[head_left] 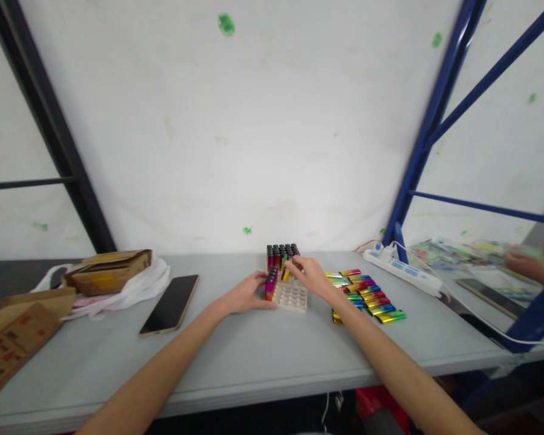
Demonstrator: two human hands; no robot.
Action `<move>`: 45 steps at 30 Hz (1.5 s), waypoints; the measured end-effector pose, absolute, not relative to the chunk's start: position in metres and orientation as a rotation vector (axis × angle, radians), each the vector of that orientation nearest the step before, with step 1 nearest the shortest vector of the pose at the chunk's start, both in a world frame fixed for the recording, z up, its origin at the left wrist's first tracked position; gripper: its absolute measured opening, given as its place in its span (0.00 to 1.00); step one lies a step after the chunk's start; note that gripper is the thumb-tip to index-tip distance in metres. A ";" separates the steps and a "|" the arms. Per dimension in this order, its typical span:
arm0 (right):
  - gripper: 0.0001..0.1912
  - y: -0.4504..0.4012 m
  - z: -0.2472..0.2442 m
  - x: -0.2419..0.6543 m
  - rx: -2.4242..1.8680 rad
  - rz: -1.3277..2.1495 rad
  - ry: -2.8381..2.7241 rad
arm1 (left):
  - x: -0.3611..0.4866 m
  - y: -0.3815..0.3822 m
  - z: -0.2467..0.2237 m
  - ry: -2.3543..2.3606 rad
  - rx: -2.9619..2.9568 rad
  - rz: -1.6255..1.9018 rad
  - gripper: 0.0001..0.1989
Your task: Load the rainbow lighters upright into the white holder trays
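Note:
A pale tray with rows of round-edged slots (291, 298) lies on the table between my hands. Several shiny purple-red lighters (271, 285) stand upright along its left side. My left hand (248, 293) rests beside them, thumb and fingers apart around the tray's left edge. Over the tray's far part, my right hand (309, 274) pinches a yellow-green lighter (285, 273), held nearly upright. Behind stands a block of upright lighters with black tops (283, 250). To the right, many loose metallic lighters in several colours (374, 296) lie flat in rows, partly behind my right forearm.
A phone (170, 304) lies to the left, near cardboard boxes (111, 272) and a white plastic bag (156, 281). A power strip (403, 272) with cables runs along the right by a blue metal post (428, 130). Another person's hand (528, 266) shows at far right.

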State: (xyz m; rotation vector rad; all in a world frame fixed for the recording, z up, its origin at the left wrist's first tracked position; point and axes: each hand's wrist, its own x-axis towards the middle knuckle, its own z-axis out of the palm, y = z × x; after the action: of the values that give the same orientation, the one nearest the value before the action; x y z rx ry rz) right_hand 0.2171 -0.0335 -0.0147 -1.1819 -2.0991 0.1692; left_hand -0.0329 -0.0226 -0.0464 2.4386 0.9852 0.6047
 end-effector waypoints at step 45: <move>0.11 0.004 -0.031 0.318 -1.650 0.085 -2.049 | -0.031 -0.025 -0.038 0.994 2.449 0.585 0.37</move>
State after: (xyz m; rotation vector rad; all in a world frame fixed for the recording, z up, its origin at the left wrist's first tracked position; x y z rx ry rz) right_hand 0.3185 0.0037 -0.0305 -1.6501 -2.0487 0.0852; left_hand -0.0308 -0.0251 -0.0381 2.4490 0.9943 0.5851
